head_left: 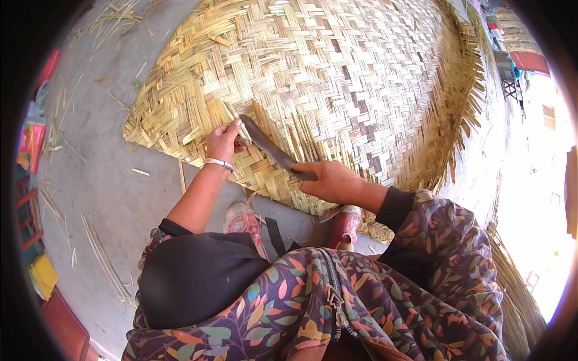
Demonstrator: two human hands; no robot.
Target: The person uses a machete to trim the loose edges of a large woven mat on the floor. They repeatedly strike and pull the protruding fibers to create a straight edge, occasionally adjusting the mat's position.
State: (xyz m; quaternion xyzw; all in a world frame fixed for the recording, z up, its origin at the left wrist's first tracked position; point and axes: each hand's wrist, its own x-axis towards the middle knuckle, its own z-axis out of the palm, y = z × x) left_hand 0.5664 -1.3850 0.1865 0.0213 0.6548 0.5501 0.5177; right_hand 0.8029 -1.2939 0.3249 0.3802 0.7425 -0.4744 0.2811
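A large woven bamboo mat (361, 78) lies in front of me, its strips crossing in a twill pattern. My right hand (336, 182) is closed around the near end of a curved dark knife (271, 148), one finger stretched along it. The blade slants up and left across the mat's near edge, and its tip is beside my left hand (225, 141). That hand pinches the end of a bamboo strip (230, 112) at the edge; the fingers partly hide the grip. Several loose strip ends (301, 137) stick up just beyond the blade.
Cut slivers and thin strips (99, 259) are scattered over the grey floor (114, 180) at left. My red-and-white shoes (242, 221) are at the mat's near edge. A bundle of long strips (516, 295) lies at lower right. Fringed, untrimmed ends (472, 78) line the mat's right side.
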